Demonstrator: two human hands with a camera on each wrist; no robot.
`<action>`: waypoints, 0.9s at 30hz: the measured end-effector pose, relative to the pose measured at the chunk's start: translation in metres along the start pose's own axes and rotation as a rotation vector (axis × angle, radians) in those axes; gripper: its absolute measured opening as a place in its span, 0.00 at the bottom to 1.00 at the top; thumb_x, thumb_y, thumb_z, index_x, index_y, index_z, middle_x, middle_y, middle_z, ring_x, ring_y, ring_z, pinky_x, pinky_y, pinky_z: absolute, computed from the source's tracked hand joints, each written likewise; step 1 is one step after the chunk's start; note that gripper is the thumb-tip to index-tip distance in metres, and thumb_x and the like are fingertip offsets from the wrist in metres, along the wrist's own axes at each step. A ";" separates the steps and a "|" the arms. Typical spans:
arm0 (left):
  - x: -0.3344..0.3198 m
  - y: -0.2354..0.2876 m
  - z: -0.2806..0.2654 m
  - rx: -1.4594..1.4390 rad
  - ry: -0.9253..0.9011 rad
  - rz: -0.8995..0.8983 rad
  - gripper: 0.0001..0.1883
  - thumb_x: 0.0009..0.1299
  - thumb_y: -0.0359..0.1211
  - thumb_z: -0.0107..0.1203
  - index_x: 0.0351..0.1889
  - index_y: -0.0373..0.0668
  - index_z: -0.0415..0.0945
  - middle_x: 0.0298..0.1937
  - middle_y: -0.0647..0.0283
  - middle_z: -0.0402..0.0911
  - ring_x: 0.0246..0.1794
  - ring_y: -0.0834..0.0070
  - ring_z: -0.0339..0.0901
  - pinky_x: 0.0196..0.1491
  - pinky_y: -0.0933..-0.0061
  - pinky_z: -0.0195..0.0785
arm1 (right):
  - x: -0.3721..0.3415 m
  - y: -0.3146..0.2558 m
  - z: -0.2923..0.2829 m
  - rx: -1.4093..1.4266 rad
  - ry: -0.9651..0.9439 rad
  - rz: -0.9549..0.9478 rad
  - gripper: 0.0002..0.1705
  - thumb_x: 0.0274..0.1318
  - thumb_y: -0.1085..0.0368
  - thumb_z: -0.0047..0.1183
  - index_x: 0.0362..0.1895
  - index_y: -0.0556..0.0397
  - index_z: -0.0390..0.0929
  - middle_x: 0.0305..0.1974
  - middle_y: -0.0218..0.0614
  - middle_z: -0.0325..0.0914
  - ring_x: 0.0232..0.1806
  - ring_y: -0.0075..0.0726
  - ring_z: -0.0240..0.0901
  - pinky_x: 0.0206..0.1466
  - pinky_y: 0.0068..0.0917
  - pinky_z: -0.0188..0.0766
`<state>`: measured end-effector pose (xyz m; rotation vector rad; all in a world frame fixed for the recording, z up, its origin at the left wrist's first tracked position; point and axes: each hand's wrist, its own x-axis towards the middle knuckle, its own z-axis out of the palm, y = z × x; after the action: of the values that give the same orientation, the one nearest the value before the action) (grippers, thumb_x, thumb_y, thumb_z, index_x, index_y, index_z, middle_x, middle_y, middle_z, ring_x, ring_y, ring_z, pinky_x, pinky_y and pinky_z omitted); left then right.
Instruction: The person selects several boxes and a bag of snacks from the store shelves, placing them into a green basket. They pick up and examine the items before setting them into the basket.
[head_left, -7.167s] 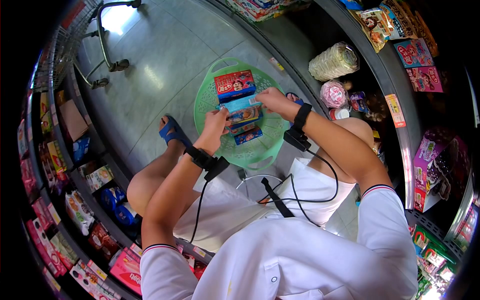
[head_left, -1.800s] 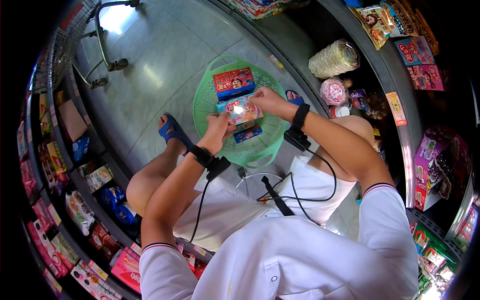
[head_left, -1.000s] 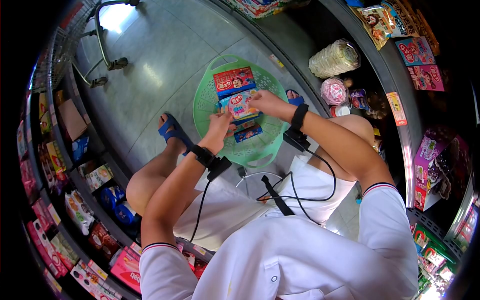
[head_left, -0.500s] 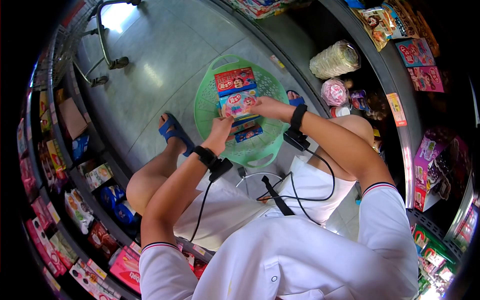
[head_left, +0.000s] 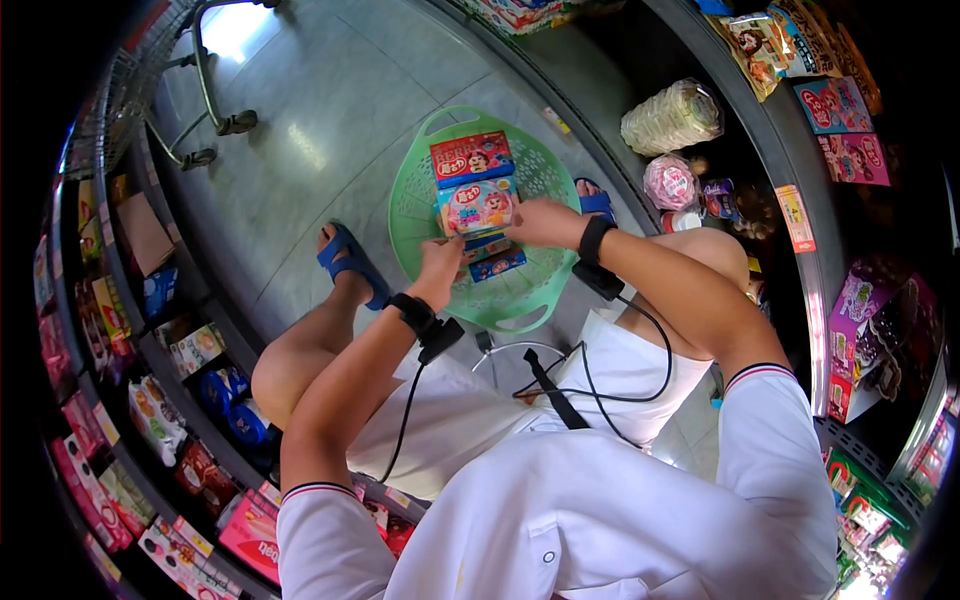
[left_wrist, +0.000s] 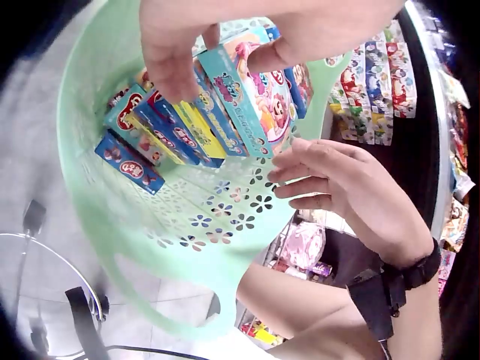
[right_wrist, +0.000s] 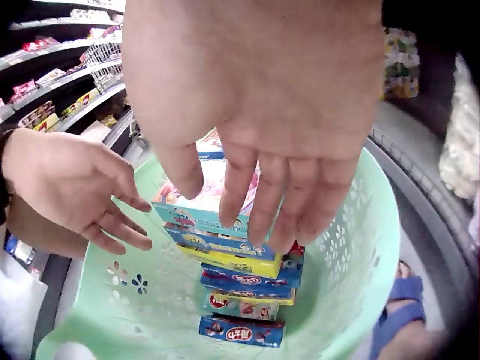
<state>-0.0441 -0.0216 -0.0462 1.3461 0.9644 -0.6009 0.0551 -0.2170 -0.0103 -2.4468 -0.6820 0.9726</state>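
Observation:
A light-blue box with a pink character (head_left: 478, 205) stands in the green perforated basket (head_left: 412, 185), beside the red and blue box (head_left: 470, 158). Several narrower boxes (right_wrist: 238, 281) are lined up behind it towards the person. My left hand (head_left: 438, 272) is at the light-blue box's lower left corner, fingers extended and slightly bent in the right wrist view. At its lower right corner my right hand (head_left: 545, 222) has its fingers loosely extended; the left wrist view shows fingertips (left_wrist: 281, 161) close against the box. Whether either hand touches it, I cannot tell for certain.
Shelves of packaged snacks (head_left: 200, 350) run along the left. On the right shelf are a stack of wrapped pale goods (head_left: 670, 118) and snack boxes (head_left: 832, 105). A wire cart (head_left: 235, 125) stands at upper left. The basket lies between two sandaled feet (head_left: 350, 262).
The light-blue box, held by both hands earlier, now lies in line with the red box. Both hands have slid towards its near corners, and their grip has loosened.

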 end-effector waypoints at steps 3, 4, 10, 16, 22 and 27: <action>0.000 0.000 -0.001 0.005 -0.012 0.002 0.22 0.69 0.44 0.51 0.53 0.40 0.64 0.49 0.65 0.71 0.45 0.72 0.73 0.41 0.67 0.69 | -0.005 -0.006 0.001 -0.043 -0.070 -0.001 0.22 0.52 0.48 0.51 0.28 0.58 0.79 0.28 0.49 0.78 0.33 0.54 0.76 0.39 0.43 0.70; -0.001 0.001 -0.001 0.009 -0.019 0.004 0.22 0.69 0.44 0.51 0.53 0.39 0.64 0.50 0.66 0.71 0.45 0.72 0.73 0.41 0.67 0.68 | -0.006 -0.007 0.002 -0.056 -0.070 -0.005 0.23 0.52 0.48 0.51 0.27 0.58 0.79 0.27 0.49 0.78 0.32 0.54 0.76 0.39 0.43 0.71; -0.011 0.008 -0.001 -0.007 -0.097 0.015 0.23 0.69 0.45 0.50 0.54 0.39 0.65 0.51 0.66 0.72 0.47 0.73 0.73 0.44 0.66 0.67 | -0.006 -0.008 0.001 -0.039 -0.108 -0.006 0.24 0.52 0.48 0.50 0.29 0.60 0.79 0.28 0.51 0.78 0.33 0.56 0.76 0.40 0.43 0.71; -0.001 0.010 -0.005 0.079 -0.108 0.021 0.21 0.68 0.44 0.51 0.51 0.38 0.65 0.49 0.64 0.73 0.47 0.73 0.73 0.42 0.66 0.67 | -0.008 -0.008 0.001 -0.004 -0.132 -0.038 0.26 0.52 0.49 0.51 0.35 0.64 0.77 0.31 0.54 0.79 0.36 0.57 0.76 0.42 0.43 0.71; -0.012 0.016 -0.002 0.026 -0.104 0.050 0.18 0.68 0.41 0.49 0.48 0.39 0.65 0.45 0.65 0.72 0.49 0.73 0.73 0.42 0.67 0.67 | -0.015 -0.012 -0.005 0.033 -0.183 -0.031 0.28 0.53 0.48 0.52 0.43 0.64 0.75 0.37 0.55 0.78 0.42 0.57 0.75 0.47 0.42 0.70; -0.018 0.018 0.003 -0.027 -0.083 0.044 0.15 0.68 0.39 0.48 0.47 0.40 0.66 0.44 0.66 0.72 0.48 0.74 0.74 0.43 0.67 0.66 | -0.014 -0.010 -0.007 0.054 -0.230 -0.039 0.28 0.54 0.48 0.52 0.45 0.64 0.74 0.41 0.56 0.78 0.44 0.57 0.74 0.48 0.41 0.69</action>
<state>-0.0372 -0.0238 -0.0217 1.3045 0.8707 -0.6039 0.0484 -0.2183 0.0076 -2.2877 -0.7644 1.2528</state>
